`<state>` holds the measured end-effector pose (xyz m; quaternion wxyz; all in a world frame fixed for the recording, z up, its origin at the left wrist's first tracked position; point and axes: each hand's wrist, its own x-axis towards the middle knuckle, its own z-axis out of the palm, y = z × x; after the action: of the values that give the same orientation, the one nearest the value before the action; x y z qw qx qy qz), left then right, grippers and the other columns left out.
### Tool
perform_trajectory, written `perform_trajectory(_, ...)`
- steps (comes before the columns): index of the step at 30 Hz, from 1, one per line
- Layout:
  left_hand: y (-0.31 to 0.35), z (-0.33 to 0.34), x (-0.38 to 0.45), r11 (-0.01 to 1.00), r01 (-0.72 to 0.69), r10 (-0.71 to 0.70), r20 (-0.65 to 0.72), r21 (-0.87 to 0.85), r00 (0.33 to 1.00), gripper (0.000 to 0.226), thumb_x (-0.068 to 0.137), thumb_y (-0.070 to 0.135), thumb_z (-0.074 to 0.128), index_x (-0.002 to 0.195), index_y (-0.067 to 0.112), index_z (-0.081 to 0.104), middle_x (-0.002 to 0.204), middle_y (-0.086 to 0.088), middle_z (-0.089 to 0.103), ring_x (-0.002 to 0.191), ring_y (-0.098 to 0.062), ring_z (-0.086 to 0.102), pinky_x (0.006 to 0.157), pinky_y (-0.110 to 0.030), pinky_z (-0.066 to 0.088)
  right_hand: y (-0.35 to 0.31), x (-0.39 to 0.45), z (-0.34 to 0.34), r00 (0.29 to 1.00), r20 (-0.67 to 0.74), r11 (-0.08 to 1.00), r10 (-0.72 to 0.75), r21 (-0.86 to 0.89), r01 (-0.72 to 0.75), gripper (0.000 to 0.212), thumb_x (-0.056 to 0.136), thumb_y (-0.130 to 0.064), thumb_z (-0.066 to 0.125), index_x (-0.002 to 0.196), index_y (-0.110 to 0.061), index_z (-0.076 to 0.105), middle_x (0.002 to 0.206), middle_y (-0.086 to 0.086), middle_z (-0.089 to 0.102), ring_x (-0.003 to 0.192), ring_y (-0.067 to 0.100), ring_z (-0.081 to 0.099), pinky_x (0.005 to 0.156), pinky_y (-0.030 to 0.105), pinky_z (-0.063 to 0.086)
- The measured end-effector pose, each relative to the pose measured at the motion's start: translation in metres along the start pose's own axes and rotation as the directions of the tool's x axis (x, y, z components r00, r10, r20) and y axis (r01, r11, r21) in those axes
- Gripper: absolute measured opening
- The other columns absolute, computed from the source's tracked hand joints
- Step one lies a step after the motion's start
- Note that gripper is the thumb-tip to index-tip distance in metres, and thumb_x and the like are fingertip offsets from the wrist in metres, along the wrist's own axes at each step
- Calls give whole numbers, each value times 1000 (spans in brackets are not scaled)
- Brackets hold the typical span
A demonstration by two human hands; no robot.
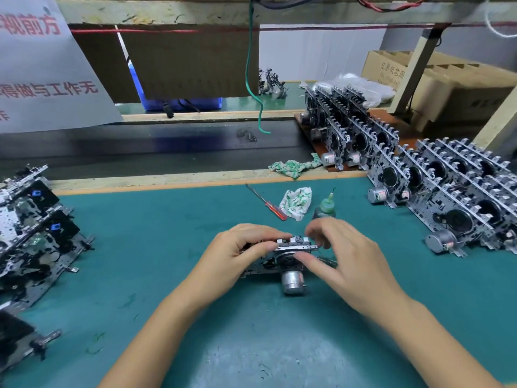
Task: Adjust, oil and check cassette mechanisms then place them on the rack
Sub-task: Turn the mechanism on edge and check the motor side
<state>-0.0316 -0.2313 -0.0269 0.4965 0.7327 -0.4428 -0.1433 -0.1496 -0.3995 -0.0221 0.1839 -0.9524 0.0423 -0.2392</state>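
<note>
Both hands on one cassette mech, mid table

Cassette mechanism (282,257) sits on the green table (167,247), motor end toward the person. Left hand (237,253) grip clamped on its left side, fingers curled over top edge. Right hand (344,256) pinches its right end, thumb under, fingers blurred. Oil bottle (326,207), screwdriver (265,202) & rag (298,201) just behind. Finished mechs (447,186) in rows at right; more mechs (33,228) stacked left.

A teal-topped workbench (140,247) fronts a dark conveyor belt (167,147).

Metal cassette mechanism (282,254) stands on edge on the green mat, its silver motor facing the camera
</note>
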Motion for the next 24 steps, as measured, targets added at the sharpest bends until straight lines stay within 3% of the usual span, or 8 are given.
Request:
perform_trajectory(3, 1, -7, -3, 986, -37, 45, -49, 165, 998, 22, 86, 44, 57, 105, 44, 66, 101, 31, 64, 103, 3, 55, 91, -18, 41, -10, 23, -3, 975, 72, 959, -211, -178, 220, 41, 88, -54, 36, 85, -17, 54, 74, -7, 54, 64, 17, 55, 47, 29, 41)
perform_trajectory(7, 3, -19, -11, 886, -102, 200, -172, 453, 965, 21, 81, 39, 64, 93, 27, 76, 88, 17, 64, 85, -1, 53, 77, -14, 40, -8, 45, -8, 887, 381, 912, -259, -205, 355, 36, 96, -53, 28, 83, -21, 39, 79, 1, 57, 71, 29, 58, 53, 34, 34)
perform_trajectory(9, 8, -20, -12, 814, -161, 286, -144, 559, 947, 17, 80, 31, 65, 88, 22, 77, 78, 9, 62, 74, -4, 49, 67, -17, 40, -7, 45, -12, 851, 414, 883, -324, -192, 429, 32, 98, -46, 32, 81, -20, 39, 74, 0, 57, 66, 26, 58, 51, 33, 34)
perform_trajectory(11, 16, -18, -10, 763, -244, 358, -77, 599, 930, 16, 81, 26, 65, 87, 18, 77, 74, 5, 60, 68, -4, 48, 61, -19, 41, -10, 35, -20, 854, 360, 856, -375, -219, 468, 33, 95, -38, 36, 73, -17, 48, 61, -2, 54, 51, 22, 54, 40, 28, 35)
perform_trajectory(15, 43, -7, 8, 744, -413, 436, 86, 526, 896, 24, 88, 33, 59, 91, 16, 76, 77, 3, 58, 66, -1, 46, 60, -15, 39, 4, 5, -45, 917, 215, 919, -336, -139, 369, 32, 92, -34, 42, 67, -16, 47, 54, -5, 46, 46, 17, 44, 41, 27, 32)
perform_trajectory(21, 87, 41, 66, 689, -576, 500, 287, 439, 817, 15, 88, 22, 65, 95, 14, 75, 84, -2, 63, 78, -18, 59, 67, -29, 47, 46, -31, -105, 993, 87, 996, -82, -40, 85, 33, 89, -42, 45, 64, -22, 41, 48, -5, 37, 45, 3, 32, 46, 12, 26)
perform_trajectory(24, 99, 69, 103, 635, -619, 512, 349, 461, 785, 16, 91, 17, 63, 100, 10, 74, 91, -8, 66, 85, -27, 61, 70, -37, 48, 73, -33, -117, 999, 7, 996, 43, -73, -43, 35, 90, -41, 52, 62, -22, 43, 48, 1, 41, 44, 6, 34, 48, 14, 28)
